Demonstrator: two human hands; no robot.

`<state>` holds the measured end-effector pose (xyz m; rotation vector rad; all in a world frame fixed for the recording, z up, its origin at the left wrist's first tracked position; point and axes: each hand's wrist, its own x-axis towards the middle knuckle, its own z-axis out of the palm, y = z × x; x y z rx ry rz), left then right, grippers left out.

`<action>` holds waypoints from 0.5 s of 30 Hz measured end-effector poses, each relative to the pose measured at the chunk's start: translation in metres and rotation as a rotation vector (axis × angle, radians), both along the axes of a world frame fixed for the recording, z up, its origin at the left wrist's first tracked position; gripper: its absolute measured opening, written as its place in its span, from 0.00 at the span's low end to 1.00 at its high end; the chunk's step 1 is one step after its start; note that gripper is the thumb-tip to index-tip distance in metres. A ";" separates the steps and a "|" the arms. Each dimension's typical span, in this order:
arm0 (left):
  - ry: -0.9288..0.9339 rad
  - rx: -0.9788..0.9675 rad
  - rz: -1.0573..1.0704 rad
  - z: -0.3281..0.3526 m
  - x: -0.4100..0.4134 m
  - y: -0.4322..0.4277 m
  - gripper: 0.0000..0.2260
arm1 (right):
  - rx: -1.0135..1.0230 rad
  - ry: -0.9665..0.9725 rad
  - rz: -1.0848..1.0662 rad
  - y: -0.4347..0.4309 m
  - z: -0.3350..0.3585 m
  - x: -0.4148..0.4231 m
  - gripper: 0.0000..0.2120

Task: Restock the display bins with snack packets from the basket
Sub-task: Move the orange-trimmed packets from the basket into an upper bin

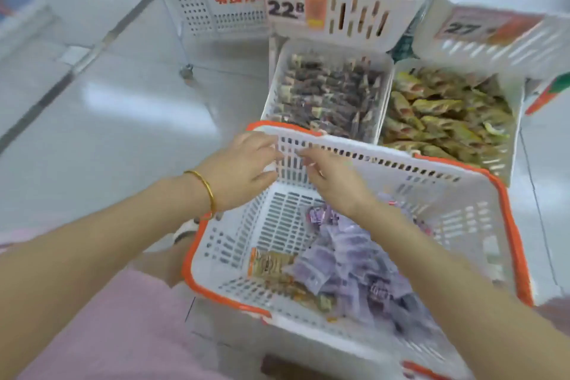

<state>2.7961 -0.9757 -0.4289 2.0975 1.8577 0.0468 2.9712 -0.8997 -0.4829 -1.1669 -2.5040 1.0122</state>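
Heaps of purple packets (348, 259) lay in the basket (462, 213), below and behind our right hand (336, 182), with one brown packet (271, 265) lying nearer our left wrist. Our right hand hovered inside the basket's far wall, fingers stretched out and holding nothing. Our left hand (243, 163) rested straight fingers against that same wall at its far corner, also without a packet, though blur kept us from reading the fingertips closely. Just beyond both hands stood a bin of dark packets (274, 83), and to the right of our right hand a bin of green ones (518, 120). We judged the purple packets light, soft and crinkly, slick enough to slide off one another, so a loose handful scooped from the top of the heap, or a pinch at a sealed edge, seemed the surest hold
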 end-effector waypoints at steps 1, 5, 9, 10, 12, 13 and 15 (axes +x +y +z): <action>0.014 -0.036 -0.011 -0.009 -0.002 -0.019 0.29 | -0.061 -0.046 0.064 -0.015 -0.021 -0.002 0.18; 0.098 -0.177 0.023 -0.034 -0.011 -0.066 0.22 | -0.224 -0.140 0.142 -0.046 -0.077 -0.004 0.16; 0.171 -0.272 -0.009 -0.048 -0.013 -0.076 0.20 | -0.267 -0.196 0.194 -0.056 -0.111 -0.012 0.14; 0.194 -0.283 -0.025 -0.051 -0.013 -0.075 0.21 | -0.279 -0.210 0.209 -0.057 -0.117 -0.016 0.14; 0.273 -0.283 -0.076 -0.055 -0.012 -0.074 0.21 | -0.299 -0.214 0.206 -0.058 -0.127 -0.021 0.15; 0.321 -0.273 -0.113 -0.056 -0.012 -0.073 0.21 | -0.330 -0.190 0.180 -0.058 -0.130 -0.021 0.15; 0.364 -0.243 -0.175 -0.057 -0.010 -0.071 0.21 | -0.455 -0.122 0.145 -0.059 -0.131 -0.016 0.15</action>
